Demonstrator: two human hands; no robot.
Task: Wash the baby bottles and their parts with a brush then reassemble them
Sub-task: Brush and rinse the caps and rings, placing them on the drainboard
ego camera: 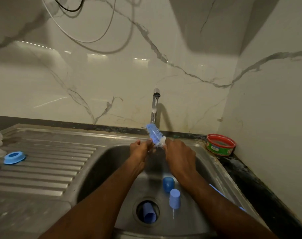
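One red tub [220, 144] bears an unreadable green label

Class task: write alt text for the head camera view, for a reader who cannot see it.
Over a steel sink, a person's right hand holds a blue bottle brush under the tap while the left hand touches its bristles. Three blue caps lie in the basin, and a blue ring rests on the drainboard.

I see both forearms bare from the bottom edge up to the wrists, with no sleeves or cuffs in view. My left grip [140, 150] and right grip [178, 155] wear no gloves, rings, watch or bands that I can make out.
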